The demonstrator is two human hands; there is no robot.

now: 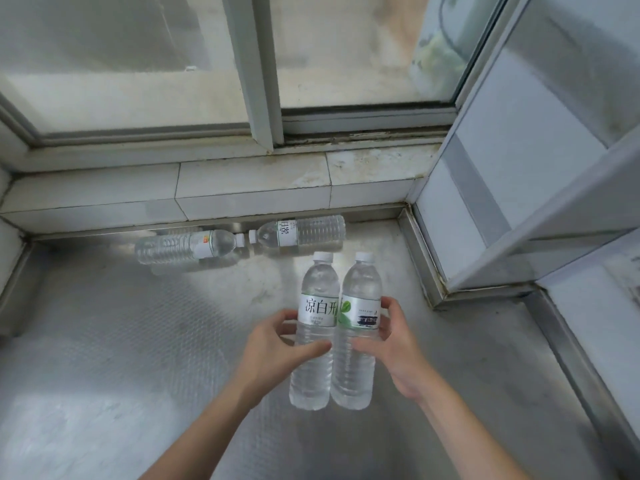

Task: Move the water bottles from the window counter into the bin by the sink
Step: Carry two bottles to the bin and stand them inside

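Two clear water bottles with white caps stand side by side over the steel counter. My left hand grips the left bottle, whose white label bears large characters. My right hand grips the right bottle, which has a green leaf on its label. The two held bottles touch each other. Farther back, two more bottles lie on their sides along the counter's back edge, cap to cap: one on the left and one on the right. No bin or sink is in view.
A tiled ledge and a sliding window run behind the counter. A white panelled wall or cabinet juts in at the right, with a metal lip at its foot.
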